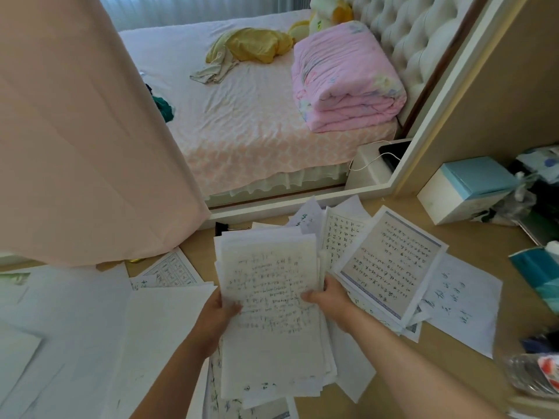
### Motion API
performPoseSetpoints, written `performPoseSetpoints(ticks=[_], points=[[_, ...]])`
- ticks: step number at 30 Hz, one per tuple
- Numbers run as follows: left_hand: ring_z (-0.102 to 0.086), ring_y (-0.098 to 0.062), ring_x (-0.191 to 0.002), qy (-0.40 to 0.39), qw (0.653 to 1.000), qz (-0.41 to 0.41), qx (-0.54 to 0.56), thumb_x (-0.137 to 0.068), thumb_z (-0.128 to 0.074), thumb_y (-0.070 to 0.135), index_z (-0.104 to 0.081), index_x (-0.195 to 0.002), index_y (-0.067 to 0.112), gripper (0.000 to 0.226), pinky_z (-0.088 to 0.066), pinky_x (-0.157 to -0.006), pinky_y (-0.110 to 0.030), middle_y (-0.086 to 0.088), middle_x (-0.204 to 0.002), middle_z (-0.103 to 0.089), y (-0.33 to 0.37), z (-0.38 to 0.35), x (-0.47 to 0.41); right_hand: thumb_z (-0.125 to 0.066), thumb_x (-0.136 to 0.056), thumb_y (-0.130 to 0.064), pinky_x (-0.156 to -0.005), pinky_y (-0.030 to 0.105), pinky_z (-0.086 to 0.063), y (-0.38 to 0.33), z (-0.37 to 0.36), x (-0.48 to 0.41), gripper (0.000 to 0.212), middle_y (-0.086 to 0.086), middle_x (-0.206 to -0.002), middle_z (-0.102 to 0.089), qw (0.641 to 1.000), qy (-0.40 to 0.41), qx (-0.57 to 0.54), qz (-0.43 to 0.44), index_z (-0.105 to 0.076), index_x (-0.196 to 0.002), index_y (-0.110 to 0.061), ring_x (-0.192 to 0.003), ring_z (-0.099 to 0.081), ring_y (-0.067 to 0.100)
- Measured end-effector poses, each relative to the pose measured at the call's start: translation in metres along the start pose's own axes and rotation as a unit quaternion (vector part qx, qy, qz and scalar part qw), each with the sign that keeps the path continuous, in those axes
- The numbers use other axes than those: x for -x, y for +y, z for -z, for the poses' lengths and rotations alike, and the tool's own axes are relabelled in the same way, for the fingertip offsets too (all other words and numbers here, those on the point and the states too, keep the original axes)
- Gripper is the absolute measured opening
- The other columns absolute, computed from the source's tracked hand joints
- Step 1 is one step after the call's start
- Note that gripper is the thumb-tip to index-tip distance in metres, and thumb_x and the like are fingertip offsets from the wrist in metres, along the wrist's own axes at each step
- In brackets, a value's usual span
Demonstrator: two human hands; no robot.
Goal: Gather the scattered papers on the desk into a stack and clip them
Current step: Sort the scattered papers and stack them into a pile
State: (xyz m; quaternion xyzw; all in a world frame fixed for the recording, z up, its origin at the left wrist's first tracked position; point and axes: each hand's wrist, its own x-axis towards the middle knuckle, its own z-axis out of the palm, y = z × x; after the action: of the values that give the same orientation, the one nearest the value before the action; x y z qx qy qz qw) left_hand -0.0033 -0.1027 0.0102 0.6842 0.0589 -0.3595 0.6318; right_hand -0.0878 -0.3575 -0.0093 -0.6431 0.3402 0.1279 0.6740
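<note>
Left hand [222,309] and right hand [328,300] clasping the paper stack [269,297] by its two long edges, thumbs on top, fingers hidden beneath. Lifted or resting on the sheets below: cannot tell. Thin, light, limp stuff with ragged edges; likely to slide and fan apart if tilted. Probably best pinched at both sides, then tapped square on the counter [453,376] before clipping. Bordered sheet [390,261] just right of the stack, overlapping other loose pages; gridded sheet [169,270] to the left, ungathered. Black binder clip [222,228] just beyond the stack's far edge, by the white frame [272,207]. Best bite: one squared short edge.
</note>
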Motion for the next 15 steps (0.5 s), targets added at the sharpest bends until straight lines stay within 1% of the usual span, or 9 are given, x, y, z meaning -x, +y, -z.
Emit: performPoseSetpoints(ticks=[2, 3, 5, 7, 9, 10, 11, 13, 15], points=[[-0.070, -0.028, -0.100, 0.028, 0.998, -0.011, -0.050, -0.093, -0.059, 0.001, -0.059, -0.118, 0.022, 0.033, -0.059, -0.079, -0.044, -0.004, -0.111, -0.071, -0.004, 0.003, 0.004, -0.071, -0.087, -0.008, -0.099, 0.040, -0.052, -0.005, -0.008, 0.007, 0.043, 0.001, -0.122, -0.068, 0.999, -0.039, 0.034, -0.001, -0.060, -0.128, -0.016, -0.114, -0.064, 0.022], [-0.068, -0.026, -0.102, 0.037, 0.996, -0.013, -0.081, -0.093, -0.058, 0.002, -0.057, -0.119, 0.025, 0.035, -0.059, -0.079, -0.041, -0.001, -0.112, -0.069, -0.006, 0.005, 0.006, -0.069, -0.089, -0.008, -0.100, 0.041, -0.051, -0.006, -0.014, 0.011, 0.042, 0.001, -0.123, -0.067, 0.997, -0.051, 0.051, -0.003, -0.059, -0.128, -0.017, -0.114, -0.064, 0.021], [-0.064, -0.023, -0.110, 0.042, 0.992, -0.020, -0.117, -0.090, -0.060, 0.002, -0.049, -0.129, 0.025, 0.047, -0.056, -0.087, -0.042, 0.002, -0.120, -0.063, -0.008, 0.006, 0.011, -0.066, -0.089, -0.011, -0.102, 0.041, -0.049, -0.008, -0.027, 0.019, 0.047, 0.001, -0.126, -0.064, 0.996, -0.035, 0.087, 0.003, -0.052, -0.133, -0.018, -0.116, -0.061, 0.021], [-0.059, -0.021, -0.114, 0.072, 0.987, -0.042, -0.138, -0.084, -0.070, 0.006, -0.043, -0.135, 0.021, 0.059, -0.052, -0.094, -0.043, 0.001, -0.125, -0.058, -0.008, 0.008, 0.018, -0.064, -0.090, -0.010, -0.097, 0.036, -0.051, -0.009, -0.037, 0.026, 0.044, 0.001, -0.126, -0.064, 0.996, 0.002, 0.087, 0.019, -0.052, -0.132, -0.017, -0.114, -0.061, 0.020], [-0.058, -0.022, -0.115, 0.121, 0.979, -0.062, -0.154, -0.075, -0.079, 0.019, -0.046, -0.131, 0.023, 0.065, -0.051, -0.096, -0.046, 0.002, -0.125, -0.058, -0.008, 0.017, 0.021, -0.063, -0.092, -0.005, -0.087, 0.029, -0.052, -0.016, -0.042, 0.038, 0.034, 0.000, -0.118, -0.068, 0.997, 0.013, 0.060, 0.045, -0.059, -0.124, -0.016, -0.109, -0.064, 0.019], [-0.060, -0.022, -0.113, 0.128, 0.979, -0.073, -0.141, -0.072, -0.081, 0.023, -0.047, -0.128, 0.026, 0.066, -0.054, -0.093, -0.046, 0.004, -0.123, -0.060, -0.007, 0.022, 0.024, -0.063, -0.091, -0.003, -0.085, 0.028, -0.052, -0.019, -0.043, 0.044, 0.032, 0.000, -0.115, -0.069, 0.997, 0.016, 0.052, 0.061, -0.063, -0.120, -0.016, -0.109, -0.064, 0.019], [-0.062, -0.018, -0.109, 0.125, 0.982, -0.083, -0.112, -0.073, -0.082, 0.023, -0.048, -0.126, 0.028, 0.064, -0.057, -0.087, -0.042, 0.006, -0.120, -0.062, -0.002, 0.025, 0.030, -0.063, -0.090, -0.001, -0.085, 0.028, -0.053, -0.023, -0.043, 0.051, 0.031, 0.001, -0.113, -0.070, 0.996, 0.017, 0.043, 0.078, -0.065, -0.117, -0.016, -0.109, -0.065, 0.020], [-0.065, -0.013, -0.102, 0.085, 0.990, -0.096, -0.060, -0.079, -0.080, 0.016, -0.050, -0.124, 0.026, 0.055, -0.058, -0.079, -0.031, 0.009, -0.115, -0.065, 0.009, 0.029, 0.039, -0.063, -0.089, 0.003, -0.084, 0.029, -0.054, -0.034, -0.042, 0.066, 0.032, 0.001, -0.111, -0.072, 0.994, 0.024, 0.015, 0.105, -0.068, -0.112, -0.019, -0.108, -0.066, 0.020], [-0.069, -0.014, -0.101, 0.056, 0.992, -0.110, -0.026, -0.082, -0.077, 0.016, -0.057, -0.122, 0.024, 0.045, -0.059, -0.083, -0.034, 0.006, -0.115, -0.070, 0.023, 0.029, 0.045, -0.062, -0.091, 0.002, -0.084, 0.030, -0.056, -0.046, -0.042, 0.079, 0.034, -0.004, -0.110, -0.073, 0.991, 0.040, -0.004, 0.127, -0.067, -0.112, -0.024, -0.105, -0.068, 0.017]])
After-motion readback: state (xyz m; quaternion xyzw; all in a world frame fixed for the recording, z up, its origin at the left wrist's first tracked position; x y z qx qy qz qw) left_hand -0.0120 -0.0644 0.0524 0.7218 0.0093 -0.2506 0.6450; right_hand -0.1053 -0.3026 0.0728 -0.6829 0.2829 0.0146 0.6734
